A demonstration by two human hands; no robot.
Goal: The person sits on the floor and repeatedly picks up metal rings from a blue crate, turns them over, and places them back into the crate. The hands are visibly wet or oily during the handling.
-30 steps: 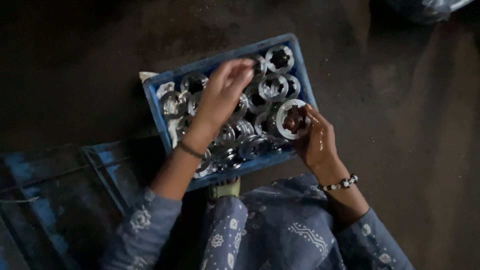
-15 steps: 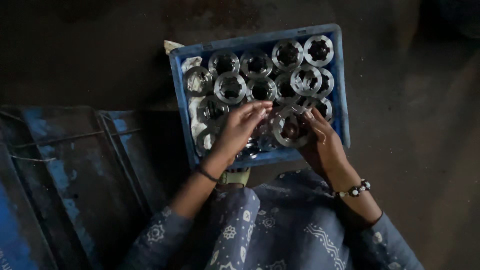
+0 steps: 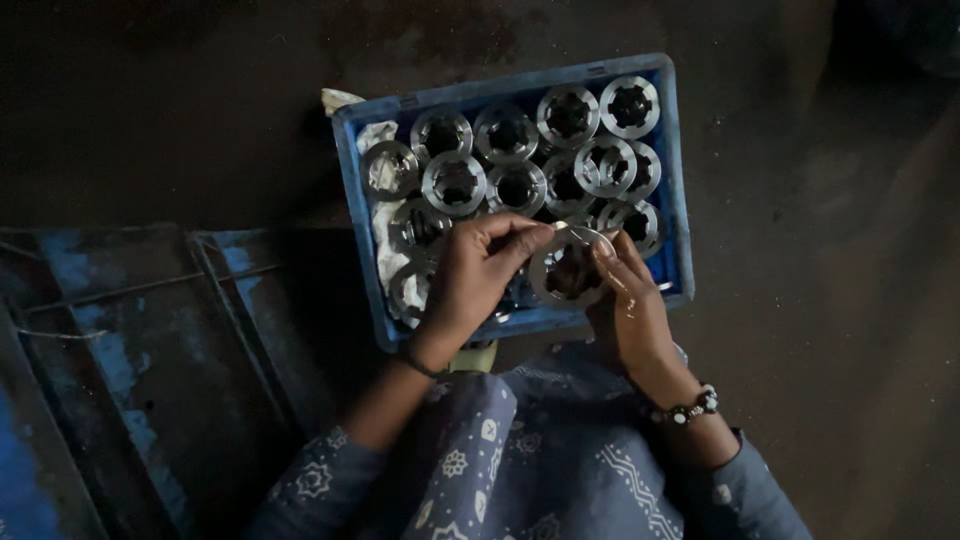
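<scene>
Head view. Ring [image 3: 570, 268]: flat grey metal disc with a notched centre hole and dull sheen, held over the near edge of the crate [image 3: 678, 200]. Right hand [image 3: 625, 300] grasps its rim from 4 o'clock. Left hand [image 3: 475, 280] pinches the rim at 12 o'clock, fingertips closed on it. The crate is blue plastic, rectangular and scuffed, and holds more rings [image 3: 455, 182] of the same kind in loose rows. At its 9 o'clock is pale crumpled paper [image 3: 385, 225]. The floor [image 3: 200, 120] is dark. A worn blue tray [image 3: 120, 330] lies at 8 o'clock. A beaded bracelet [image 3: 688, 408] is on the right wrist. The hands hide the nearest rings.
</scene>
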